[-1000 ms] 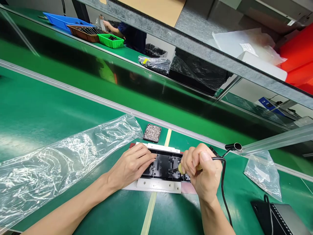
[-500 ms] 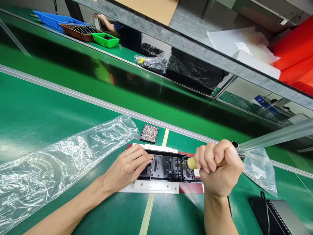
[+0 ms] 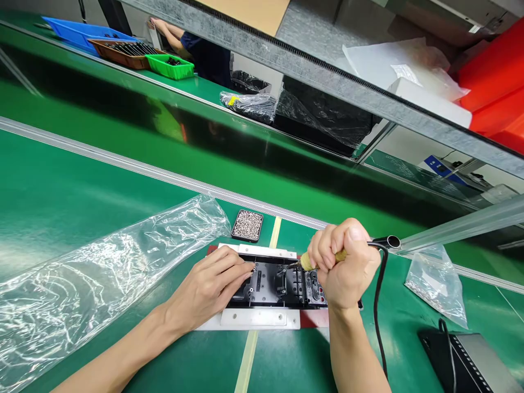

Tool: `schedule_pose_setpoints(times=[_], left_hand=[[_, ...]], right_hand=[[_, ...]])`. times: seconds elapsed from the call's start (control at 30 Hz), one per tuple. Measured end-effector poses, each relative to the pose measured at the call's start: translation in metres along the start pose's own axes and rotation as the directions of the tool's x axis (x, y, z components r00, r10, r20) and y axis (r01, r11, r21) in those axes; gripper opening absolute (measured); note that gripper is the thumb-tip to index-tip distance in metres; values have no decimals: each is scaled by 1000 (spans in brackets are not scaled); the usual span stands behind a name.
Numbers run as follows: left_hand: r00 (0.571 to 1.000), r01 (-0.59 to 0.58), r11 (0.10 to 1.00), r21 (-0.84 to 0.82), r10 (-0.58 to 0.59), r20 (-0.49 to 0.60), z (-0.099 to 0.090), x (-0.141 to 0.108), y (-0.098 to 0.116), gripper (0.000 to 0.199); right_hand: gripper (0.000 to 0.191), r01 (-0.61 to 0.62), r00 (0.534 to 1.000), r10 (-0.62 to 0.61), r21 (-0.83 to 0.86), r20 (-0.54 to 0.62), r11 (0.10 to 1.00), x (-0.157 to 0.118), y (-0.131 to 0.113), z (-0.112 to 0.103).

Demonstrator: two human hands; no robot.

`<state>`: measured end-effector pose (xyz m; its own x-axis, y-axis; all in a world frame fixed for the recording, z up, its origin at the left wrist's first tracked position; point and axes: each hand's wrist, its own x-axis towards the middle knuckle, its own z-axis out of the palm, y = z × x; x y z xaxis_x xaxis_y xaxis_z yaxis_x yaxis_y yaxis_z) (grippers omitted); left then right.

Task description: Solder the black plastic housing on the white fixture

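Note:
My right hand [image 3: 347,267] is closed round the yellowish handle of a soldering iron [image 3: 308,261], with a black cord running from its back end. The iron's tip points left, over the posts of a long black plastic housing [image 3: 268,295]. My left hand [image 3: 216,281] rests over the housing's left part, thumb and forefinger pinched at a post; whatever is between them is too small to make out. White fixture blocks [image 3: 260,317] flank the housing on its near and far sides. Beyond it sits a small black tray [image 3: 247,225] full of tiny metal pieces.
A clear plastic bag [image 3: 123,262] lies across the bench on the left. To the right are a bag of small parts [image 3: 438,284], a metal tube holder [image 3: 393,242] and a black-and-grey device [image 3: 470,360]. Across the divider, a co-worker's arm [image 3: 174,38] shows near several bins [image 3: 170,66].
My right hand has moved left with the soldering iron, bringing its tip nearer my left fingers. The cord and tube holder now show more. My left hand stays pinched at the housing.

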<state>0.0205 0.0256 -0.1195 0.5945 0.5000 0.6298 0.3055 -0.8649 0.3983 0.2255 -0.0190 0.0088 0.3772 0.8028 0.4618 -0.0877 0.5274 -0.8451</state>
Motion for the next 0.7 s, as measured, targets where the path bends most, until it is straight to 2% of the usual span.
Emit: schedule_pose_setpoints(times=[0.27, 0.7], left_hand=[[1000, 0, 1000, -8, 0, -8, 0, -1, -1, 38], [1000, 8, 1000, -1, -8, -8, 2, -1, -1, 37]], right_hand=[[44, -69, 998, 69, -6, 14, 998, -2, 7, 1], [46, -83, 995, 84, -34, 51, 996, -3, 14, 0]])
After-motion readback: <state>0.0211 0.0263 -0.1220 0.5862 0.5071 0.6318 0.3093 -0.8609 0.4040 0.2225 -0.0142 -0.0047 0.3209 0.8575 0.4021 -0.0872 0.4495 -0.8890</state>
